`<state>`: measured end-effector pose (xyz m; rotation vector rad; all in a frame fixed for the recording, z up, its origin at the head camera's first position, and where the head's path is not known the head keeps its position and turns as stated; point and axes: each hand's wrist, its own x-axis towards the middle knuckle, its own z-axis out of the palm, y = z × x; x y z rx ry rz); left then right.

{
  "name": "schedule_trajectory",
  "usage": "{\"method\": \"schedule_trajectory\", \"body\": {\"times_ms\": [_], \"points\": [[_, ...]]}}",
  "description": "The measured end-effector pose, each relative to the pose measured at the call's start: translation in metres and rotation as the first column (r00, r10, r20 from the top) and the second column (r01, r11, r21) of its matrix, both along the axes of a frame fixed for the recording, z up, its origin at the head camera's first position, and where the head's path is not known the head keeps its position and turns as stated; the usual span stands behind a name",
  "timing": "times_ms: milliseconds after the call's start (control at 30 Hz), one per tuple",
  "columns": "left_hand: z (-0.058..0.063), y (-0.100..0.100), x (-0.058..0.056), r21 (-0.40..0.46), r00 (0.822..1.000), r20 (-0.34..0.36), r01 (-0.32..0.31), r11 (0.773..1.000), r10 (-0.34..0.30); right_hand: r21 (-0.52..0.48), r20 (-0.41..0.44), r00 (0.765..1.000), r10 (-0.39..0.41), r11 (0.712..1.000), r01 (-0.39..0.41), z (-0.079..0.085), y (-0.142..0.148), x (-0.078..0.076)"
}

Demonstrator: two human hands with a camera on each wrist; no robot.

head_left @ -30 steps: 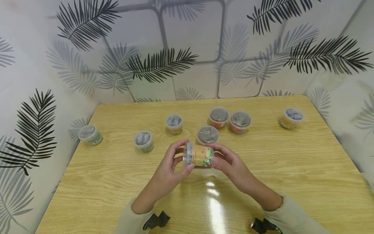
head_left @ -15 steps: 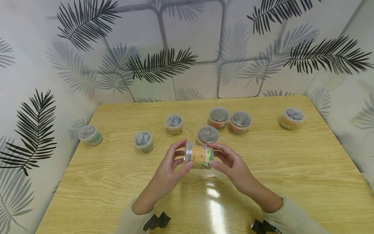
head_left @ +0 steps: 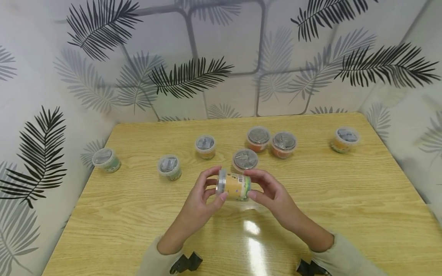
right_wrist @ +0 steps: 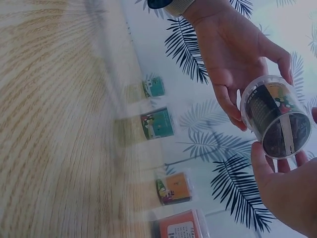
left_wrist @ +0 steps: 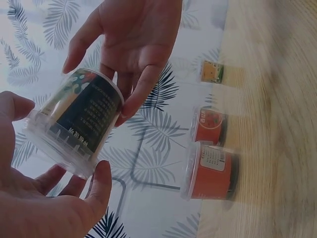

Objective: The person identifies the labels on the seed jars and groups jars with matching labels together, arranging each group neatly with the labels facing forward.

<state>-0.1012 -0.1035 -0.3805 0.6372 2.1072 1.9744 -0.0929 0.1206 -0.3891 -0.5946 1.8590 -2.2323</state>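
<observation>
A small plastic tub (head_left: 234, 187) with a yellow-orange printed label lies sideways in the air between both hands, over the middle of the table. My left hand (head_left: 199, 205) grips its clear lid end, thumb on the near side and fingers behind. At the base end, my right hand (head_left: 277, 197) pinches the tub between thumb and fingers. A dark label panel with light print shows on the tub (left_wrist: 81, 121) in the left wrist view. From the right wrist, the tub's round base (right_wrist: 287, 136) is visible, dark inside with a pale strip across it.
Directly behind the held tub stands a lidded tub (head_left: 245, 158). Two red-orange tubs (head_left: 258, 138) (head_left: 284, 144) sit farther back. An orange tub (head_left: 205, 146) and two green tubs (head_left: 169, 167) (head_left: 106, 159) stand leftward, another orange one (head_left: 344, 139) far right. A leaf-patterned backdrop (head_left: 228, 46) borders the wooden table (head_left: 138, 218).
The held tub has turned about its long axis, bringing large printed characters on its label into sight. Both hands stay in nearly the same place, with small shifts of the right fingers.
</observation>
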Motion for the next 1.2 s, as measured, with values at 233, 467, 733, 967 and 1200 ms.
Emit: {"method": "schedule_trajectory", "body": {"times_ms": [233,467,733,967,1200], "points": [[0.0011,-0.0012,0.0018,0.032,1.0,-0.012,0.009,0.999,-0.009,0.077,0.129,0.991,0.039,0.996,-0.049,-0.002,0.002,0.0012],[0.0024,-0.0022,0.0026,0.082,0.996,-0.075,0.056,0.995,-0.05,-0.011,0.133,0.989,0.063,0.998,-0.062,-0.0017,0.0004,0.0024],[0.0018,-0.0008,0.0023,0.092,0.997,-0.072,0.012,0.996,-0.005,-0.01,0.069,0.997,-0.019,1.0,0.02,0.0006,-0.0017,0.0046],[0.0,0.0019,0.0023,0.085,1.0,-0.028,0.001,0.996,0.001,-0.05,0.019,1.0,-0.026,0.998,0.026,-0.0022,-0.0009,0.005],[-0.0001,0.0025,0.0027,0.112,1.0,0.007,-0.015,0.994,0.014,-0.138,-0.024,1.0,0.015,0.99,-0.018,-0.0032,-0.0044,0.0042]]}}
